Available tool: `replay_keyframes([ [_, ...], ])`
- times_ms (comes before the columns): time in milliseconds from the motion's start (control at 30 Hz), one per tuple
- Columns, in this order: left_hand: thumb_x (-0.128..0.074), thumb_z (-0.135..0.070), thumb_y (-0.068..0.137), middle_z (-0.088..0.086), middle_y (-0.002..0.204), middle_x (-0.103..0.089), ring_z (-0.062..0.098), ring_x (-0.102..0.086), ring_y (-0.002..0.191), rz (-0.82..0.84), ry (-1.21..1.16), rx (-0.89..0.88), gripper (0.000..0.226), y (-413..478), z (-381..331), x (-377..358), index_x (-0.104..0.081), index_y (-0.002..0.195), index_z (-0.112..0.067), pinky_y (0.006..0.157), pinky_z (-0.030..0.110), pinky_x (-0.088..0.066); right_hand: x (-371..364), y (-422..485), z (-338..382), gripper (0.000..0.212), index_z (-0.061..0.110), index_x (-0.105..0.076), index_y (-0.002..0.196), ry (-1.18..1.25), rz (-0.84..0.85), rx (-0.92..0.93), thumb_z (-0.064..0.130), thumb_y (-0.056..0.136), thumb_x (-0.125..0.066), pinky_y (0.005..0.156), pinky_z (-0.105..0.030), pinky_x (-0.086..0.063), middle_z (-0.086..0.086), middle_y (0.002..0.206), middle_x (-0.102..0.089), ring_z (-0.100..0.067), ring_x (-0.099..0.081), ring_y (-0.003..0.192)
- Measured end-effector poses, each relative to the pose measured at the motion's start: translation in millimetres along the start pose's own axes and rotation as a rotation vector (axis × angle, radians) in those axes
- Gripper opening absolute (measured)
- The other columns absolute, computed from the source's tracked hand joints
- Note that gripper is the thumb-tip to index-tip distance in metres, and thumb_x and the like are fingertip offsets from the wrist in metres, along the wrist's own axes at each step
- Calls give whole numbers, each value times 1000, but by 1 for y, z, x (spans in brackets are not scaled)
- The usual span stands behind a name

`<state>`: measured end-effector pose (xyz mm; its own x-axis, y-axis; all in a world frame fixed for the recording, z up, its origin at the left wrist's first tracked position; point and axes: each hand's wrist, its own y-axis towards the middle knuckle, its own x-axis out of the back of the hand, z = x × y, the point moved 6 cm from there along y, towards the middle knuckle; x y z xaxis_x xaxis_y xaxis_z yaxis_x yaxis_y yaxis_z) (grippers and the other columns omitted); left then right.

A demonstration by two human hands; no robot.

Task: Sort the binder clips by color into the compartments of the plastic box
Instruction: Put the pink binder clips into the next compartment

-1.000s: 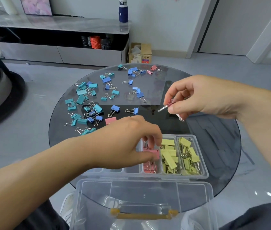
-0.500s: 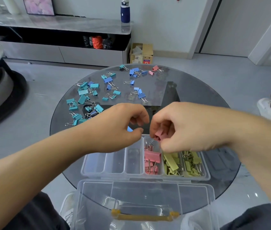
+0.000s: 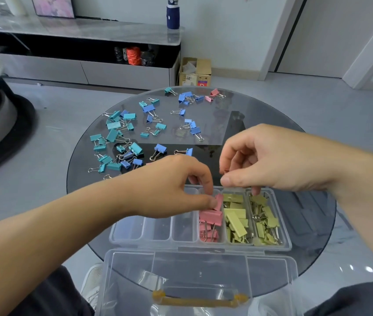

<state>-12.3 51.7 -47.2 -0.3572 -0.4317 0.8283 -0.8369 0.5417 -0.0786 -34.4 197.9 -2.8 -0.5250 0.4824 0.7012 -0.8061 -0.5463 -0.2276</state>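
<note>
The plastic box (image 3: 288,246) sits on the near part of the round glass table (image 3: 313,224), its lid (image 3: 199,270) folded open toward the person, with a yellow handle (image 3: 200,301) on the lid's near edge. The box shows one row of six compartments. The fourth from the left holds pink clips (image 3: 210,218), and the two on the right hold yellow clips (image 3: 235,218). The left hand (image 3: 174,188) reaches over the far end of the pink compartment. Its thumb and forefinger pinch a pink clip (image 3: 219,199), which is tilted and sits just above the pile there; whether it touches the pile cannot be determined. The right hand (image 3: 272,163) hovers at the far wall of the box, above the yellow compartments, close beside the left hand but apart from it. Its fingers are curled downward with the thumb stretched left. A small reddish speck shows at the fingertips, but whether the hand holds anything cannot be told. Unsorted stock lies on the far half of the table: teal clips (image 3: 112,133) bunched at the left, blue clips (image 3: 187,96) scattered among them and toward the centre, and stray pink clips (image 3: 214,93) at the far edge. Beyond the table, a cardboard box (image 3: 195,71) stands on the floor beside a low cabinet (image 3: 124,74), with a dark blue bottle (image 3: 173,17) on its top.
</note>
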Motion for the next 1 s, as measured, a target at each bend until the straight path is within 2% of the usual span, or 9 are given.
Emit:
replay_keyframes([
  [67,-68,-57,82,-18,95,-64,-8,-55,93,-17,-3,21,22,3,0,-3,-65,83,-35,80,22,-46,-2,0,0,10,21,-72,78,32,4,-6,23,83,-80,53,-22,-55,-3,70,-74,-16,-72,54],
  [167,-74,-52,78,-16,87,-65,-5,-58,86,-47,-13,70,24,6,3,-3,-64,76,-31,73,23,-48,-6,-2,1,8,18,-74,79,72,47,-15,14,84,-79,56,-24,-58,-6,73,-75,-19,-75,58],
  [233,-77,-48,75,-15,85,-64,-3,-59,81,-53,-27,105,24,7,5,-1,-62,77,-30,70,22,-49,-8,-3,3,8,18,-73,80,45,37,0,13,84,-78,57,-27,-60,-5,72,-75,-18,-74,59],
  [333,-74,-37,81,-11,84,-70,3,-64,73,-42,-169,162,12,7,11,2,-64,83,-30,68,23,-52,-11,-2,6,11,23,-70,78,-106,-46,28,21,80,-81,59,-34,-61,4,71,-74,-9,-69,57],
  [433,-67,-24,89,-11,84,-72,2,-67,75,-87,-235,190,7,8,15,10,-67,87,-31,73,24,-57,-18,-1,11,16,26,-67,74,-284,-129,45,32,76,-82,59,-31,-57,11,69,-69,-3,-65,62],
  [533,-62,-23,91,-11,87,-73,5,-69,81,-125,-214,200,9,7,17,12,-68,89,-30,82,32,-59,-27,0,17,21,25,-64,71,-398,-145,63,34,76,-82,56,-27,-52,11,67,-64,-3,-62,62],
  [700,-60,-25,91,-11,87,-75,6,-71,81,-122,-191,192,10,6,16,9,-68,90,-31,82,38,-59,-39,-1,24,27,23,-58,67,-476,-158,93,36,75,-81,52,-26,-46,11,65,-58,-6,-58,61],
  [900,-60,-29,93,-16,85,-72,-2,-67,77,-134,-146,195,9,6,23,10,-67,90,-33,78,25,-59,-39,-3,19,28,28,-68,74,-468,-66,8,55,81,-70,54,-22,-41,10,74,-63,-1,-56,68],
  [1000,-59,-29,93,-17,84,-71,-5,-65,77,-128,-142,186,10,7,23,10,-67,89,-34,73,16,-56,-37,-7,16,41,34,-70,83,-453,40,-40,72,69,-67,56,-24,-45,14,78,-62,1,-57,71],
])
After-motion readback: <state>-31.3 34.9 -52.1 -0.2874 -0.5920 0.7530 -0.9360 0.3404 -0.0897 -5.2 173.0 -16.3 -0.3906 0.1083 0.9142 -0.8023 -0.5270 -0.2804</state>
